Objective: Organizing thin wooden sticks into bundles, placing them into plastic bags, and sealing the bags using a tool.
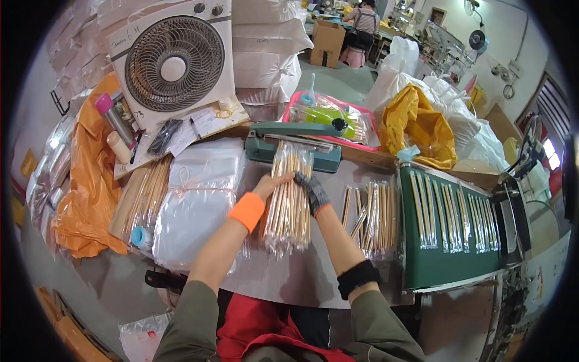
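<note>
A clear plastic bag full of wooden chopsticks (288, 211) is held between my two hands in the middle of the metal table. My left hand (269, 186), with an orange wristband, is closed around its left side. On the opposite side grips my right hand (312, 192), in a grey-black glove. The bag's far end reaches the green hand-lever bag sealer (327, 161); whether it lies between the jaws I cannot tell. To the right lie several wrapped chopsticks (381, 217). A stack of clear plastic bags (193, 226), tied with pink string, lies to the left.
A green conveyor belt (446, 265) carrying wrapped chopsticks borders the right side. Behind the sealer are a pink tray (375, 130) and a yellow sack (416, 120). A box fan (174, 69) stands back left, above an orange sheet (84, 199). Far off, a person (365, 27) sits.
</note>
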### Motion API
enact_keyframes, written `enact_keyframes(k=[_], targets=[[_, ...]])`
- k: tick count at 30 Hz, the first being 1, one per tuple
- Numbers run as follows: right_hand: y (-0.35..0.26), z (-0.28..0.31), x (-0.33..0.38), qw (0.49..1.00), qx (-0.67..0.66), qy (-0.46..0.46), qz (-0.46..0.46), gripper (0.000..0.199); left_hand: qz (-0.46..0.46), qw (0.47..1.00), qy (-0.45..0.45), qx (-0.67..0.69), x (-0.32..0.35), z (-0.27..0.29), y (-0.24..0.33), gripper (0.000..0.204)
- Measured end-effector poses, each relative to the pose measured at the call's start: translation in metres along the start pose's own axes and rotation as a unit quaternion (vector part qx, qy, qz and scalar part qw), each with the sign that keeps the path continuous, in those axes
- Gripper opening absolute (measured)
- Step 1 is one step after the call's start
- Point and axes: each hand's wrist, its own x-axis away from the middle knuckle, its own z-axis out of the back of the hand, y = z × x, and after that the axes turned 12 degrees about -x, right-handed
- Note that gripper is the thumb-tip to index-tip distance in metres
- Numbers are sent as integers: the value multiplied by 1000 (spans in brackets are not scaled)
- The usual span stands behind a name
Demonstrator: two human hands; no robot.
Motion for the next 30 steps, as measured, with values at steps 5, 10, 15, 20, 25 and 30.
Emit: enact_keyframes(k=[5, 10, 15, 20, 25, 30], targets=[[55, -9, 133, 999, 10, 33, 7, 55, 26, 997, 55, 44, 134, -31, -45, 48], [108, 12, 328, 988, 142, -21, 49, 64, -117, 991, -58, -37, 318, -47, -102, 94], [126, 13, 362, 998, 51, 23, 22, 79, -15, 985, -169, -23, 339, -38, -135, 101], [77, 3, 298, 954, 262, -102, 102, 88, -55, 967, -240, -61, 325, -39, -153, 98], [95, -11, 305, 931, 323, -156, 65, 92, -39, 995, -75, -54, 334, -60, -142, 95], [64, -31, 285, 925, 293, -242, 0, 87, -58, 996, -58, -19, 308, -72, -153, 83]])
